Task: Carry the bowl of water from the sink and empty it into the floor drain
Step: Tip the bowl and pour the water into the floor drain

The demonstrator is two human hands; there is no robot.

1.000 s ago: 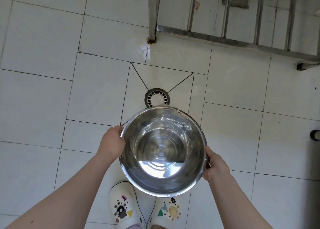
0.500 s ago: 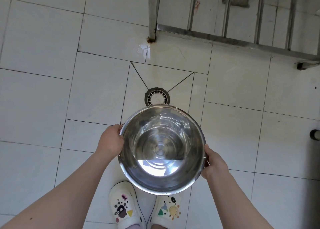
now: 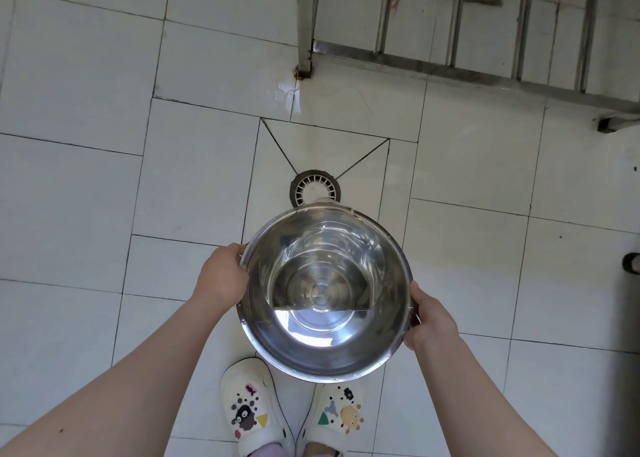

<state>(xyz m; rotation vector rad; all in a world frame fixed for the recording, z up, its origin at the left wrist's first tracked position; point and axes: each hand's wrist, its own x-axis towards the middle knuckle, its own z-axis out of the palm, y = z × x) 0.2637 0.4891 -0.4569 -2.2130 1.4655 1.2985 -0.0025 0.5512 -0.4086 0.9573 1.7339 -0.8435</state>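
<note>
Bowl (image 3: 325, 294) of water hangs tipped toward the floor drain (image 3: 315, 188); left hand (image 3: 221, 276) and right hand (image 3: 431, 318) grasp opposite sides of its rim, fingers (image 3: 238, 248) curled round it.

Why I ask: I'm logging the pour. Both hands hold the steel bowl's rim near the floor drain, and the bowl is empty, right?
Not empty: the head view shows clear water in the bowl. The left hand and right hand do hold its rim near the floor drain.
</note>
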